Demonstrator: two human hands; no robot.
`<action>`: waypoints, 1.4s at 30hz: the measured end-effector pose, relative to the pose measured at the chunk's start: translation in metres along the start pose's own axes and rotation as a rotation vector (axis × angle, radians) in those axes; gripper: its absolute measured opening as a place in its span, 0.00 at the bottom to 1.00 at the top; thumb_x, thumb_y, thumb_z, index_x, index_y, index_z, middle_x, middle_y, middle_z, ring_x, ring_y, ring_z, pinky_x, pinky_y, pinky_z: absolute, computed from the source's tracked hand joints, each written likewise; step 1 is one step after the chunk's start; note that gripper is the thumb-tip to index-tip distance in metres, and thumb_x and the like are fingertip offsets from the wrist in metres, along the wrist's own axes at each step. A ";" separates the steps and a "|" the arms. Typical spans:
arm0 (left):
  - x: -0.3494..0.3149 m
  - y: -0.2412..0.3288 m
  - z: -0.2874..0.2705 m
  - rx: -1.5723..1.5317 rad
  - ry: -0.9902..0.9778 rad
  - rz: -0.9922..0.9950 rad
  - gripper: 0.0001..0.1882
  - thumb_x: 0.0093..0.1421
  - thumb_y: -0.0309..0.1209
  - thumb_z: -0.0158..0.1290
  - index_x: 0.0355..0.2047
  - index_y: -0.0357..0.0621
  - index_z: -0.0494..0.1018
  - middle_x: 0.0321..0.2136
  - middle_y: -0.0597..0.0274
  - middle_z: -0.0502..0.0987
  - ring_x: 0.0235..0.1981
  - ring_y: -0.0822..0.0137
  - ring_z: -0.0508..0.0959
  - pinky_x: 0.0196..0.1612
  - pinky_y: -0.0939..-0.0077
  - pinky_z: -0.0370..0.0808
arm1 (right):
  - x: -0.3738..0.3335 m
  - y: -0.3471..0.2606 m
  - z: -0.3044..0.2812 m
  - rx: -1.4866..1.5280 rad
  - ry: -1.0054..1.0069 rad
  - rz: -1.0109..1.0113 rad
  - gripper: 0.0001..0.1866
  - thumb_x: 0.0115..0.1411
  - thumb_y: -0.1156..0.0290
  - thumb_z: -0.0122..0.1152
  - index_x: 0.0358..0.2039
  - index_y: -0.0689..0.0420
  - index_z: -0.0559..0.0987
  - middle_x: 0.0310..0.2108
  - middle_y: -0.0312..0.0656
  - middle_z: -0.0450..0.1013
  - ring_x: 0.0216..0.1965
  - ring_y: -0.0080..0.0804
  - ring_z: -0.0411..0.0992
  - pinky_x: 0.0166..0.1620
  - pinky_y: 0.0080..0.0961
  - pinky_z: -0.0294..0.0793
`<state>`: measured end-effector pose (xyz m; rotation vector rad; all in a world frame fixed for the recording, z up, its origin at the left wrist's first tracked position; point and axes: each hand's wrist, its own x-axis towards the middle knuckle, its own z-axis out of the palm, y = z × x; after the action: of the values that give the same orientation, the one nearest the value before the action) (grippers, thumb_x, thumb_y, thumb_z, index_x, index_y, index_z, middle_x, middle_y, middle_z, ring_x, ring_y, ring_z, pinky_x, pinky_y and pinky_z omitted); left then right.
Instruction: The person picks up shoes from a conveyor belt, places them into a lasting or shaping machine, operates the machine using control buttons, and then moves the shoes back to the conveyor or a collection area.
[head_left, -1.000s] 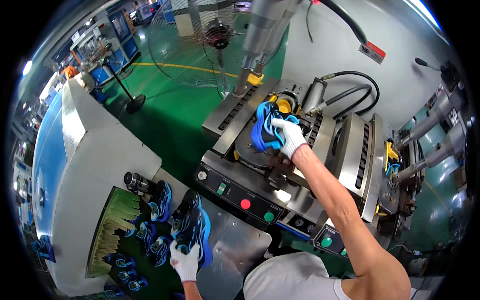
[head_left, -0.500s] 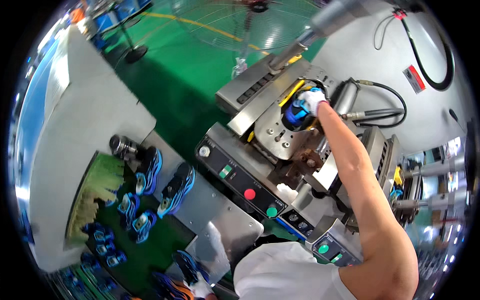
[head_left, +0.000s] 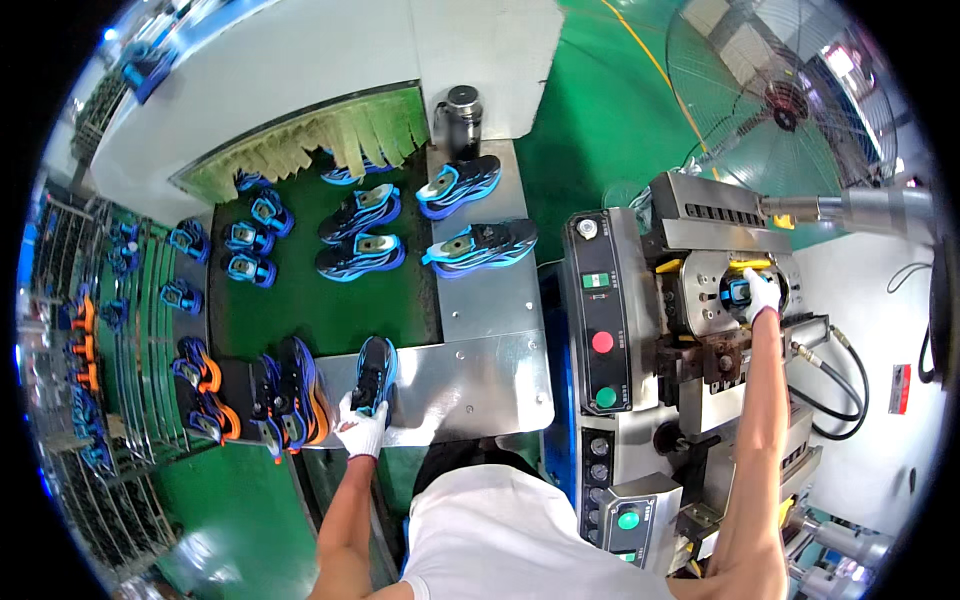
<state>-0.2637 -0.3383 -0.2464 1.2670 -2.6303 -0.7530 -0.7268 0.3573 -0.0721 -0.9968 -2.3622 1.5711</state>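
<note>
My left hand (head_left: 360, 430), in a white glove, grips the near end of a black sneaker (head_left: 375, 368) with a blue sole. That sneaker stands upright on the metal table's near strip. Far to the right, my right arm reaches into a steel pressing machine (head_left: 708, 290). There my gloved right hand (head_left: 763, 293) is closed over a black and blue shoe (head_left: 738, 292) seated in the machine's opening. The hand and the plates around it hide much of this shoe. Beside my left hand stand sneakers with orange soles (head_left: 308, 395).
Several black and blue sneakers (head_left: 365, 255) sit on a green conveyor belt (head_left: 290, 320) before a fringed opening. Two more stand on the metal table (head_left: 490, 310), with a dark flask (head_left: 462, 122) behind. A button panel (head_left: 602, 330) borders the machine; a fan (head_left: 785, 105) stands beyond.
The view has swung left, bringing the conveyor and my left arm fully into sight. My right hand stays at the shoe in the machine; my left is still at the sneaker on the table.
</note>
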 end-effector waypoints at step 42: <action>0.130 -0.065 -0.046 -0.442 -1.018 0.396 0.47 0.45 0.41 0.74 0.59 0.33 0.62 0.55 0.38 0.68 0.59 0.39 0.69 0.64 0.55 0.67 | -0.315 -0.017 0.460 -0.959 -0.518 -0.763 0.18 0.55 0.79 0.55 0.48 0.58 0.80 0.47 0.54 0.78 0.51 0.50 0.76 0.56 0.36 0.74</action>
<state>-0.2869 -0.4894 -0.2510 0.1979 -2.8951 -2.1450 -0.6985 -0.1879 -0.1878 0.3777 -3.2930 0.3928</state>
